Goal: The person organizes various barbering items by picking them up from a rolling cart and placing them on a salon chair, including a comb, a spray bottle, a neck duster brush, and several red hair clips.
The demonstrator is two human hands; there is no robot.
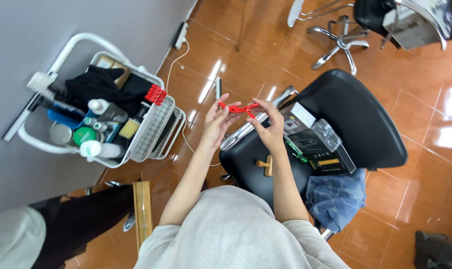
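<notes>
At frame centre, above the black chair (365,124), holding red clips (238,108) between both hands. Left hand (217,122) pinching the clips' left end between thumb and forefinger, remaining fingers (225,98) loosely fanned upward. Right hand (268,124) gripping the right end, fingers curled in and pressed close around it. Hard to tell whether the red pieces are one linked chain or several separate clips.

Probably best handled by keeping both pinches near the ends and the strand slightly taut, working one clip at a time over the seat so anything dropped lands on the chair rather than the orange floor (425,164).

Lying on the seat just right of the hands: dark boxes (313,139), with a blue cloth (335,197) below them and a small wooden brush (266,165) near the right wrist. Standing at left of frame, against the grey wall: a white cart (156,132) crowded with bottles, combs and brushes, more red clips (155,93) hanging on its rim. Showing at upper right: another chair's chrome base (338,42).
</notes>
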